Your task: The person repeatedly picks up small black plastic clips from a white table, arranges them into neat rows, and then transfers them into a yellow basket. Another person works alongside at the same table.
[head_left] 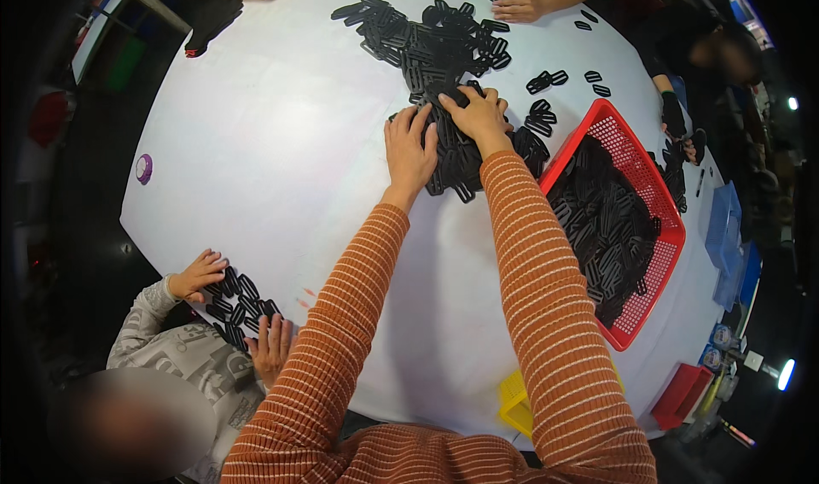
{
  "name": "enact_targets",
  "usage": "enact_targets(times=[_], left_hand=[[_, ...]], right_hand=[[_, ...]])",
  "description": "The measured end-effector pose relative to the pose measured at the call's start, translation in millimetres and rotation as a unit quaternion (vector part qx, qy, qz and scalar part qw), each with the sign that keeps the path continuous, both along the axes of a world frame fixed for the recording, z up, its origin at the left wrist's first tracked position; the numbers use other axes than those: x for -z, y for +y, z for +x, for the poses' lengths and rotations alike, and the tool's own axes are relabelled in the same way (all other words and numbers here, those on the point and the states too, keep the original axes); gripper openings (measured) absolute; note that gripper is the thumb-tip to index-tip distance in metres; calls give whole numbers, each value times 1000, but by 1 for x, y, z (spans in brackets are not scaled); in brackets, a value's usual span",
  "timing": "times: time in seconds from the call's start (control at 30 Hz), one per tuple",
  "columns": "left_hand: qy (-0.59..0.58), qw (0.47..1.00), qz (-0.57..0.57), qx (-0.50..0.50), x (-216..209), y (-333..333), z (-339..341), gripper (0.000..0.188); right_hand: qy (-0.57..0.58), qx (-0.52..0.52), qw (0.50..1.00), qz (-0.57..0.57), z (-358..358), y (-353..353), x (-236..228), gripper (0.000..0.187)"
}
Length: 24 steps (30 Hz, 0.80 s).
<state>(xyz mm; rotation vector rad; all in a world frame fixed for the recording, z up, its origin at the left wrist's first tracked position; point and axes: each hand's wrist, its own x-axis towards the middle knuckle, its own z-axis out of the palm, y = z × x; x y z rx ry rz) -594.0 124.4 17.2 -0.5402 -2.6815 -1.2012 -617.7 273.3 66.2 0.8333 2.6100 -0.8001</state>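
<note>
A long heap of flat black slotted buckles (422, 66) runs from the far middle of the white table (256, 142) toward me. Both my arms reach forward to its near end. My left hand (411, 153) lies along the heap's left edge, its fingers stretched out and touching the buckles. My right hand (478, 119) rests on top of the heap, thumb and fingers apart, with the fingertips partly hidden among the pieces. Neither hand shows a buckle gripped in it. More buckles lie just right of my right hand, beside a red perforated basket (670, 253) heaped with the same pieces.
At the lower left, a person's hands (271, 347) rest around a small group of buckles (239, 300). Another person's hand (520, 6) is at the far edge. A purple-and-white round object (144, 169), yellow baskets (514, 403) and blue trays (723, 228) stand around the table.
</note>
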Motion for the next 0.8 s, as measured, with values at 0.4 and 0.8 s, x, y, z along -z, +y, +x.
enact_targets(times=[0.4, 0.8], left_hand=[[-30, 998, -21, -60, -11, -84, 161, 38], [-128, 991, 40, 18, -41, -152, 324, 46]], right_hand=[[88, -91, 992, -12, 139, -101, -12, 51], [108, -220, 968, -58, 303, -142, -21, 44]])
